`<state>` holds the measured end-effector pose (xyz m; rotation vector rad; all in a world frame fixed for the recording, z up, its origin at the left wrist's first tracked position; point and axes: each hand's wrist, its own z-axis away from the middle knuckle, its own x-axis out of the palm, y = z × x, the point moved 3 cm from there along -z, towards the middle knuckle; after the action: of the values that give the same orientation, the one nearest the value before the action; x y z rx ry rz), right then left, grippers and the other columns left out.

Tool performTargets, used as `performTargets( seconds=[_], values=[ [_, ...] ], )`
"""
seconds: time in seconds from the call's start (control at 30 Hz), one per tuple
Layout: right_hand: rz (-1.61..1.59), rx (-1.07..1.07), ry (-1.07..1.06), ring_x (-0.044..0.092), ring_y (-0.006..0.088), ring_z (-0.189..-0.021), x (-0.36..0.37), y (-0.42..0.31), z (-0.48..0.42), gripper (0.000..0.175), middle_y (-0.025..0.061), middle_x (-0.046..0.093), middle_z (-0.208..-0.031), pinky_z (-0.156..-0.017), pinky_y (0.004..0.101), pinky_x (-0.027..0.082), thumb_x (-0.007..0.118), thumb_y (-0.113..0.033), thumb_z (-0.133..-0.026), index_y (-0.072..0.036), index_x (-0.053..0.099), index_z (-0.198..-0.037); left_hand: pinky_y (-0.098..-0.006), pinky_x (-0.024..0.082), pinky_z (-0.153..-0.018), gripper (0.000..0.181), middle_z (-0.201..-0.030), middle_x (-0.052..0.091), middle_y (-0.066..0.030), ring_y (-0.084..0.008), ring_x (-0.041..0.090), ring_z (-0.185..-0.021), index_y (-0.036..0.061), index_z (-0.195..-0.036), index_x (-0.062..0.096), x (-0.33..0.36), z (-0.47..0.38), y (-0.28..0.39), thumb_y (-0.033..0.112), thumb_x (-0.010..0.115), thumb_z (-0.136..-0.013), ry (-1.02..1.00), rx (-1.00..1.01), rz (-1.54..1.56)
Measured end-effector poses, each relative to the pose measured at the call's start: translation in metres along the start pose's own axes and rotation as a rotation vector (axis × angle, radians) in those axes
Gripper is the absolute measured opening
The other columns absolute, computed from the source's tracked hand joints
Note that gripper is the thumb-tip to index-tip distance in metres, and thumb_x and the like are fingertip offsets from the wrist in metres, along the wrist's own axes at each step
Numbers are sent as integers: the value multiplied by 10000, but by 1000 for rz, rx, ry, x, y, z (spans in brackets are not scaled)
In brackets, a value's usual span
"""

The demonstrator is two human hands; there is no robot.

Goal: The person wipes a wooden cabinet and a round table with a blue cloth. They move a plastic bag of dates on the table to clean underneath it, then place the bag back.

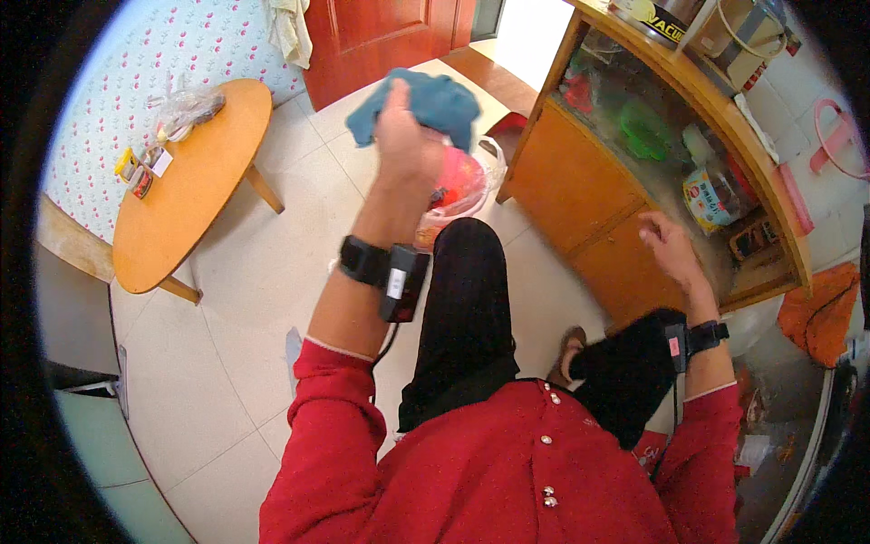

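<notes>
My left hand (pixel 406 141) is stretched out ahead of me, closed on a teal cloth (pixel 445 102) that bunches out past the fingers. Its thumb points away from me. Beneath and just right of that hand stands a bin with a pink plastic liner (pixel 465 187), partly covered by the hand and my knee. My right hand (pixel 669 248) hovers in front of a wooden cabinet (pixel 554 170) with glass panes, its fingers loosely bent and nothing in them. Whether it touches the glass cannot be told. Behind the pane are a green plastic item (pixel 642 129) and a labelled jar (pixel 710 197).
An oval wooden table (pixel 211 173) at the left bears a plastic bag (pixel 187 109) and several small containers (pixel 141 180). Past the tiled floor (pixel 251 353) is a red door (pixel 380 41) with a towel (pixel 291 30) beside it. Boxes (pixel 734 47) top the cabinet.
</notes>
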<state>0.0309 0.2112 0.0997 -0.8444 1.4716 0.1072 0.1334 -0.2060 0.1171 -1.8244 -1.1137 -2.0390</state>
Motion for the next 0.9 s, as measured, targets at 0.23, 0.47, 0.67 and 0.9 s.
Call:
performTargets(
  seconds=[0.23,0.47,0.67,0.9],
  values=[
    [-214,-64,27,656,248,-890,42,-65,-56,286,149,674,-964,-803,354,514,637,-131,-905,-32,615,-1172,-446,465,-1019,314,-1239,568,-100,-257,558,-1159,59,-1242,487,-39,33,125,294,373,-1067,142,349,-178],
    [-310,-431,-157,675,307,-878,136,-139,-92,249,191,674,-892,-798,386,520,620,-88,-856,-19,645,-1094,-497,435,-1030,326,-1198,589,-113,-293,557,-1138,42,-1182,521,-58,52,124,310,383,-1058,319,391,-114],
    [-204,-622,-539,661,351,-858,200,-173,-86,230,216,655,-905,-778,401,522,583,-75,-858,-3,625,-1073,-454,433,-1034,351,-1226,601,-116,-263,572,-1128,50,-1253,524,-128,52,80,319,433,-1047,377,251,-146],
    [107,-848,-1385,651,392,-958,311,-218,-16,351,217,673,-1038,-830,487,517,616,-233,-875,-53,626,-1176,-350,499,-911,350,-1140,640,-61,-193,614,-1028,35,-1224,576,-172,90,81,310,527,-1012,568,26,-254]
  ],
)
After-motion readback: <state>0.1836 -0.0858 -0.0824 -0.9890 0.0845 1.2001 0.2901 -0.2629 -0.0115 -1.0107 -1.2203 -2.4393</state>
